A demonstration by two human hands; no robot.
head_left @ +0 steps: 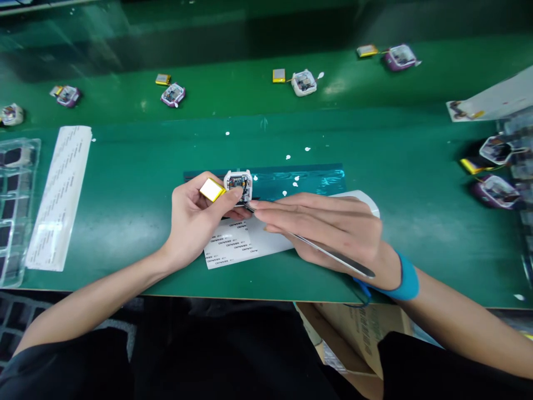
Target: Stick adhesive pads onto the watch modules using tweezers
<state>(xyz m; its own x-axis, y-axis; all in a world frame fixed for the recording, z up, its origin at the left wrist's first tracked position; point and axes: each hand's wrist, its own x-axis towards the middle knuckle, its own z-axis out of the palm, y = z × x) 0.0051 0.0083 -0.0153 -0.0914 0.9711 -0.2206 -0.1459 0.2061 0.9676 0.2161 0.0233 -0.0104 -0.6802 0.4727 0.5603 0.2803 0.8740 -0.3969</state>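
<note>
Left hand (194,222) fingers pinch white device (239,186) — right hand (328,228) fingers pressed together on tweezers (328,253).

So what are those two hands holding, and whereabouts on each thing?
The left hand pinches a small white device by its lower edge, beside its yellow battery. The right hand grips metal tweezers along the middle, tips at the device.

electronics assy line: green conveyor belt (233,91) w/ open watch units (303,83), batteries (278,75), parts tray (16,211)
</note>
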